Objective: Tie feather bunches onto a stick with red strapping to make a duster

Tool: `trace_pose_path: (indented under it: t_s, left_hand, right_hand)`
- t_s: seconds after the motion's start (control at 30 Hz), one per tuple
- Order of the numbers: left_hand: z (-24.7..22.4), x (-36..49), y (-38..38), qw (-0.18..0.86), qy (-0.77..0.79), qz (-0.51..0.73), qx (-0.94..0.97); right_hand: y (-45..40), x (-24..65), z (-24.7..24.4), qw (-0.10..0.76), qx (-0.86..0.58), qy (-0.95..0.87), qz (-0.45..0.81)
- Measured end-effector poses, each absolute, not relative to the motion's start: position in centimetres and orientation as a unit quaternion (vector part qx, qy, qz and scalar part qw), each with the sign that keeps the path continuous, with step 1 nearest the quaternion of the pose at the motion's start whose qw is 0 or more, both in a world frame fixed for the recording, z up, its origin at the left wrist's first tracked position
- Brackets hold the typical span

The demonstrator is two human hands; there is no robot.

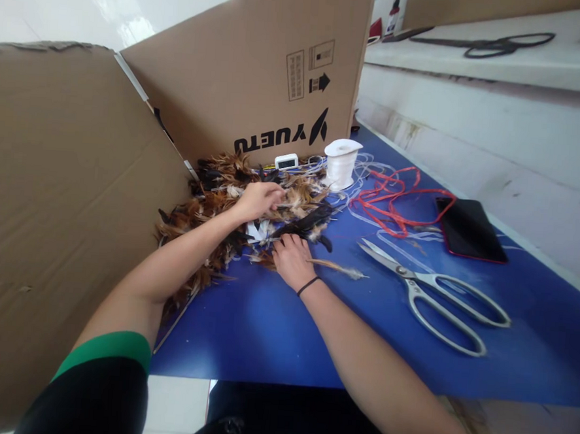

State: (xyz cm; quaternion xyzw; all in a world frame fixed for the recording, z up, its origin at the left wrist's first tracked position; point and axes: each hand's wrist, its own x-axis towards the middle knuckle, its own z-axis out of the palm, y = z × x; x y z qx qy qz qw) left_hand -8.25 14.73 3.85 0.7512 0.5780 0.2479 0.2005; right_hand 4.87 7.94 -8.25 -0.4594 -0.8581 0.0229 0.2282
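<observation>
A loose pile of brown, black and white feathers (210,238) lies against the cardboard on the blue table (243,332). My left hand (259,201) is over the middle of the pile, its fingers bent together; whatever is between the fingertips is hidden. Closer to me, my right hand (292,261), with a black band at the wrist, curls its fingers over feathers at the pile's near edge. One thin brown feather (335,267) sticks out to the right from under this hand, its pale quill end pointing right.
Large scissors (428,287) lie partly spread on the right, before a dark tablet-like device (472,229). Red string (394,200) tangles beside a white ribbon spool (341,164) and a small digital display (286,162). Cardboard walls (260,58) stand behind and left. Dark scissors (501,45) rest on a ledge.
</observation>
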Motion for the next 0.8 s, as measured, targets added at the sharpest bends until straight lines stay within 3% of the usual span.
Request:
trace_pose_path:
  t_s: [0.23, 0.43, 0.57, 0.67, 0.8]
  left_hand:
    - [1.9, -10.5, 17.5, -0.009, 0.563, 0.126, 0.817]
    - [-0.1, -9.1, 19.6, -0.033, 0.595, 0.018, 0.803]
    - [1.0, -10.1, 20.0, -0.027, 0.595, 0.057, 0.801]
    - [2.9, -10.5, 18.8, -0.005, 0.567, 0.160, 0.808]
    - [5.8, -9.8, 14.9, 0.038, 0.528, 0.279, 0.801]
  right_hand:
    - [7.9, 4.9, -8.1, 0.223, -0.458, -0.860, 0.028]
    - [8.0, 5.0, -7.9, 0.226, -0.458, -0.859, 0.028]
    - [8.0, 5.0, -7.9, 0.222, -0.457, -0.861, 0.030]
    - [7.8, 5.0, -7.8, 0.228, -0.459, -0.858, 0.039]
    - [7.4, 5.1, -6.7, 0.294, -0.455, -0.839, 0.052]
